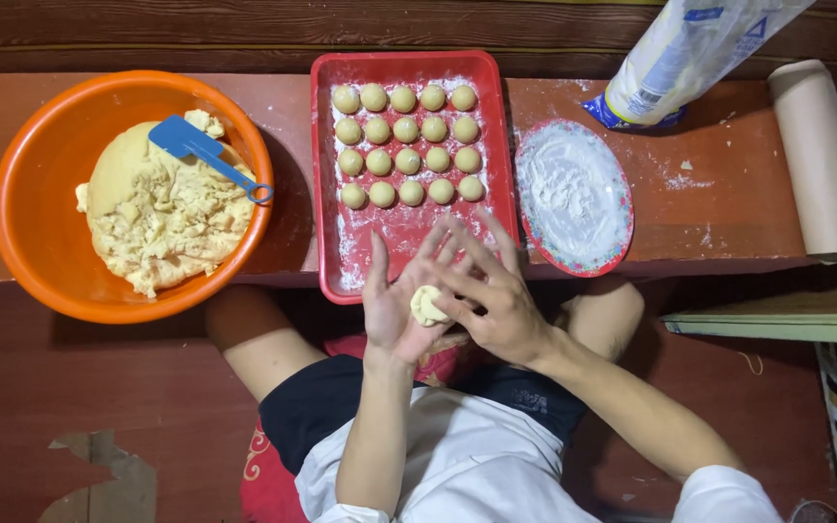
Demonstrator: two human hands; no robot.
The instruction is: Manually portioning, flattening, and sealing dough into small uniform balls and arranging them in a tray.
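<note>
A small pale dough piece (pixel 426 304) lies between my two palms, just below the near edge of a red tray (pixel 325 174). My left hand (pixel 394 295) cups it from underneath, fingers spread upward. My right hand (pixel 496 295) presses over it from the right, fingers fanned across the left hand. The floured tray holds several rows of rolled dough balls (pixel 407 130) in its far half. An orange bowl (pixel 31 194) at the left holds a big lump of yellow dough (pixel 157 218) with a blue scraper (pixel 201 150) resting on it.
A patterned plate of white flour (pixel 573 194) sits right of the tray. A flour bag (pixel 680 53) leans at the back right, beside a roll of brown paper (pixel 821 155). All stand on a low red-brown table (pixel 728 194); my knees are under its edge.
</note>
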